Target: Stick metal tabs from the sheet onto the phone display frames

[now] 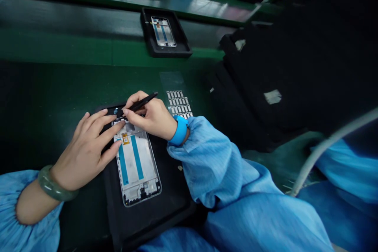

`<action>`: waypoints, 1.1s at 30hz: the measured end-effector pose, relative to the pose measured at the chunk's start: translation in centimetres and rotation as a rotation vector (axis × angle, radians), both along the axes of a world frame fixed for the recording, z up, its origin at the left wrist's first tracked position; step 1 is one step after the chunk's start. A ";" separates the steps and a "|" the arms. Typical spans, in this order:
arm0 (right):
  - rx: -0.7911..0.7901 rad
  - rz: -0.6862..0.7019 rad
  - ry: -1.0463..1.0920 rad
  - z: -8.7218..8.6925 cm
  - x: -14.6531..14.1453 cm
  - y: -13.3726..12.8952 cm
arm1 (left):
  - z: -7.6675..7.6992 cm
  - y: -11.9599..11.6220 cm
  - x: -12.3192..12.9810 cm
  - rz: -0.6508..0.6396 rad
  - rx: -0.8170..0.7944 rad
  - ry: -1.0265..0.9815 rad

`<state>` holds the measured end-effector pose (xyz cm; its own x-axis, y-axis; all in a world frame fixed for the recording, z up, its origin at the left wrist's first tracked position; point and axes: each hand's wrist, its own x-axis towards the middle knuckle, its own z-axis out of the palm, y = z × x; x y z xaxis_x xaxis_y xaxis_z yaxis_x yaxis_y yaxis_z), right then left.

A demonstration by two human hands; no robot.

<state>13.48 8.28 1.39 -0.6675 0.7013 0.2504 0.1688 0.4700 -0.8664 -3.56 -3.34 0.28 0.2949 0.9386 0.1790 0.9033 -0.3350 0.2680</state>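
Observation:
A phone frame (pixel 147 161) with a silver inner plate, two blue strips and a small orange flex piece lies on a black foam pad (pixel 168 181). My left hand (pixel 91 143) has its fingers stretched out and apart, the fingertips touching the frame's upper left part. My right hand (pixel 149 116) is closed around a slim black pen-shaped tool (pixel 143 102), held slanted over the frame's top edge. The tool's tip is partly hidden by the fingers. A small bluish piece (pixel 115 110) sits on the pad just above the frame.
A clear sheet (pixel 171 80) with rows of small whitish stickers (pixel 180 104) lies beyond my right wrist. Farther back, a black tray (pixel 183 49) holds another phone frame (pixel 163 31). Large black foam trays (pixel 251 98) are stacked on the right, near a pale curved tube (pixel 330 141).

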 end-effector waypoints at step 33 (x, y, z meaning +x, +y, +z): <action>0.074 -0.061 -0.062 0.3 0.1 0.3 | 0.3 0.1 0.4 0.008 0.027 0.041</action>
<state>13.56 8.54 1.68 -0.6401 0.7220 0.2628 0.2509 0.5198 -0.8166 -3.20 -3.21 0.54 0.2949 0.9360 0.1920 0.9160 -0.3342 0.2221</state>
